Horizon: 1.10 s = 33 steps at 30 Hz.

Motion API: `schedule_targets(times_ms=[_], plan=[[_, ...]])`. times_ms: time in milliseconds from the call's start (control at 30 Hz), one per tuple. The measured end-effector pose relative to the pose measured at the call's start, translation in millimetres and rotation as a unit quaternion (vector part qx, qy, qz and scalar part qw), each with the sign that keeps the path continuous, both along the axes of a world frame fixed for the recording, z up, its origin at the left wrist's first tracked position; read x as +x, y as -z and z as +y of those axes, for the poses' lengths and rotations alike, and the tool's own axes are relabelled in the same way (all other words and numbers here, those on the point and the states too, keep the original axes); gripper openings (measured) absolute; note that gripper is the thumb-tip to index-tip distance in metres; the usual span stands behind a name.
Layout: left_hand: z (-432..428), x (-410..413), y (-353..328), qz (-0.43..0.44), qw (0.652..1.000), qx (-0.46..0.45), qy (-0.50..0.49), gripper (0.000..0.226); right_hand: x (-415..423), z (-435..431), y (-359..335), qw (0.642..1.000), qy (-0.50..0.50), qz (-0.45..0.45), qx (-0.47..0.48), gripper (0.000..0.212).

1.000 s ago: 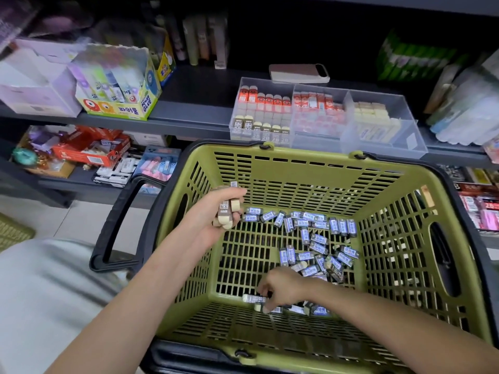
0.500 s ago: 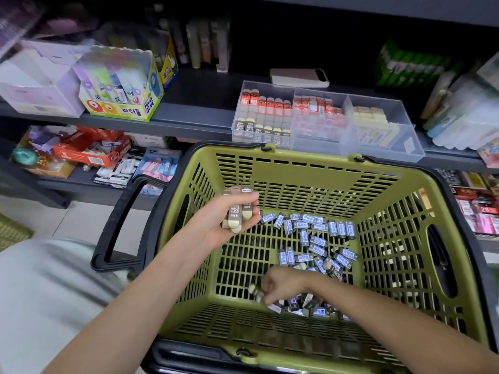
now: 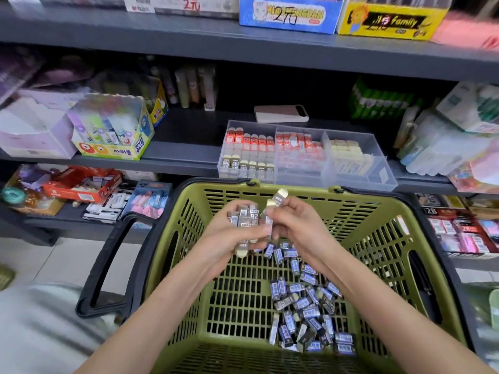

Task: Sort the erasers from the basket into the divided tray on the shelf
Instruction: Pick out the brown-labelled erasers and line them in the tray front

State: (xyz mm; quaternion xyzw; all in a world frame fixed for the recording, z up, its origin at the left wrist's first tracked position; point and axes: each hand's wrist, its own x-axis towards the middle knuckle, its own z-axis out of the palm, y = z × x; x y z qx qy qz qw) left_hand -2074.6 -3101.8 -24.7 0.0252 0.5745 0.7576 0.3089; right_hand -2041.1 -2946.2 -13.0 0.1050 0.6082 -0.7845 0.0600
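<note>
An olive green basket [image 3: 378, 265] sits below the shelf, with several blue-sleeved erasers [image 3: 302, 306] scattered on its floor. Above the basket my left hand [image 3: 229, 238] grips a bunch of brown 2B erasers [image 3: 247, 218]. My right hand [image 3: 297, 222] touches that bunch and pinches one brown eraser [image 3: 278, 199] that sticks upward. The clear divided tray [image 3: 359, 168] stands on the shelf just behind the basket: orange and brown erasers in its left compartment, red ones in the middle, pale yellow ones in the right.
A black basket handle [image 3: 108, 265] hangs to the left. A glue display box [image 3: 113, 130] and a white phone-like slab [image 3: 280, 113] lie on the shelf. Packed stationery fills the lower shelves on both sides. A grey upper shelf [image 3: 243, 47] runs overhead.
My right hand rose from the basket floor with an eraser and met my left hand. My left hand lifted with its bunch. The camera tilted up toward the shelf.
</note>
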Motion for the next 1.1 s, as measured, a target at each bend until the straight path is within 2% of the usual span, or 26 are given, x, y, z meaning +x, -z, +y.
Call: schedule_targets(times_ms=[133, 233, 300, 433, 567, 667, 767, 867, 1000, 1100], plan=[[6, -7, -6, 0.057, 0.998, -0.025, -0.025, 0.056, -3, -1, -10, 0.998, 0.037, 0.034, 0.035, 0.02], [6, -14, -10, 0.075, 0.997, -0.016, -0.016, 0.057, -8, 2, -22, 0.998, 0.019, 0.049, 0.045, 0.016], [6, -21, -13, 0.077, 0.997, -0.006, -0.008, 0.062, -15, 6, -30, 0.995, 0.011, 0.05, 0.084, 0.02], [5, -43, -24, 0.07, 0.997, 0.034, -0.015, 0.064, -46, 15, -43, 0.972, 0.053, 0.064, 0.221, 0.024], [-6, -72, -37, 0.077, 0.987, 0.104, -0.099, 0.059, -92, 17, -53, 0.962, 0.071, 0.075, 0.254, 0.017], [-17, -95, -41, 0.097, 0.972, 0.137, -0.167, 0.044, -118, 11, -51, 0.944, 0.035, 0.045, 0.325, 0.022], [-22, -111, -41, 0.099, 0.962, 0.147, -0.207, 0.039, -133, 6, -48, 0.924, -0.03, -0.006, 0.381, 0.021], [-21, -121, -38, 0.087, 0.957, 0.161, -0.224, 0.038, -141, 2, -47, 0.921, -0.079, -0.048, 0.378, 0.019], [-16, -127, -31, 0.076, 0.962, 0.156, -0.212, 0.037, -151, 0, -49, 0.922, -0.095, -0.078, 0.368, 0.011], [-16, -127, -26, 0.068, 0.966, 0.153, -0.197, 0.044, -154, -5, -42, 0.879, -0.102, -0.061, 0.462, 0.01]])
